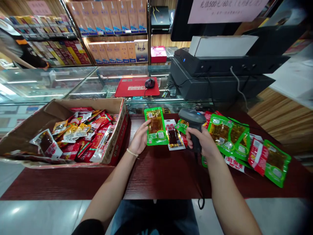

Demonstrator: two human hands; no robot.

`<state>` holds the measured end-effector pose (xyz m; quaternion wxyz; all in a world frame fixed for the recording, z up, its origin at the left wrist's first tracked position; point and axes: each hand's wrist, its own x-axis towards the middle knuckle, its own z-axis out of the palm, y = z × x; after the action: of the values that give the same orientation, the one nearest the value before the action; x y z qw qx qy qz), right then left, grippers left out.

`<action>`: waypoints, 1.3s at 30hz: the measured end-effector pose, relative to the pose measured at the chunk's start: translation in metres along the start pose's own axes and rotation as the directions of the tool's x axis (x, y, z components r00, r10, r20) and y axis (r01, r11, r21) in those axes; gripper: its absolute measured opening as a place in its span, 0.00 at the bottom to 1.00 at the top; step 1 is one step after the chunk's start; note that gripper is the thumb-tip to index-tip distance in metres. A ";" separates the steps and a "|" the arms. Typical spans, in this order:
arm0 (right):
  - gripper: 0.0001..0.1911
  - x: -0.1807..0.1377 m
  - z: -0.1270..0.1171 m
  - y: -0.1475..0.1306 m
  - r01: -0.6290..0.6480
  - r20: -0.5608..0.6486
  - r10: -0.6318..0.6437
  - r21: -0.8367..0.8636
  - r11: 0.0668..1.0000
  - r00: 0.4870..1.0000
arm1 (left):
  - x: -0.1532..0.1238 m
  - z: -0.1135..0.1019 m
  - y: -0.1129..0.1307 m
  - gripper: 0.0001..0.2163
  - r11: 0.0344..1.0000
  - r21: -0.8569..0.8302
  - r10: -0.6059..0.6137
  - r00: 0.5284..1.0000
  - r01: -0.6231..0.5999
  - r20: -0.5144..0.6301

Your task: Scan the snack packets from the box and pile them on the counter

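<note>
My left hand (140,138) has its fingers on the left edge of a green-edged snack packet (156,127), which shows amber contents and a small label. In my right hand (204,140) is a dark barcode scanner (193,119), gripped by its handle, with a small blue light on top. A white-and-dark snack packet (173,135) lies between the two hands. To the right of the scanner a pile of green snack packets (221,132) overlaps a red packet (258,156) and others.
An open cardboard box (119,137) full of mixed snack packets stands at left on the dark wooden table (156,179). Behind are a glass counter, a red mouse pad (127,86) with a mouse (150,83), and a black register (220,78). Another person's arm (19,58) shows far left.
</note>
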<state>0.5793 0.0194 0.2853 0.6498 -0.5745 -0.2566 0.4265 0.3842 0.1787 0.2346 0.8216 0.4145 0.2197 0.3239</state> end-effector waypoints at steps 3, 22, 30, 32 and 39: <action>0.17 -0.001 0.003 0.001 0.002 -0.020 -0.003 -0.036 0.999 1.000 | 0.002 0.003 -0.002 0.43 0.988 0.146 0.059 0.995 -0.047 -0.079; 0.17 -0.002 0.013 0.014 -0.019 0.088 0.049 -0.320 0.947 0.995 | 0.009 -0.015 0.005 0.19 0.860 0.498 0.214 0.966 -0.115 -0.146; 0.18 -0.008 0.012 0.002 -0.014 0.038 0.023 -0.221 0.975 0.999 | 0.009 -0.014 0.000 0.19 0.862 0.491 0.225 0.963 -0.126 -0.148; 0.18 -0.010 0.011 -0.002 -0.010 0.048 0.020 -0.198 0.980 0.999 | 0.009 -0.012 -0.003 0.20 0.877 0.468 0.200 0.968 -0.108 -0.151; 0.20 -0.036 -0.015 -0.022 0.066 -0.086 -0.080 -0.152 0.986 0.993 | 0.018 0.019 -0.005 0.22 0.924 0.374 0.130 0.986 -0.084 -0.100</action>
<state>0.5790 -0.0183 0.3094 0.6315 -0.6305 -0.2783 0.3553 0.4104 0.1784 0.2393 0.6953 0.5517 0.3039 0.3463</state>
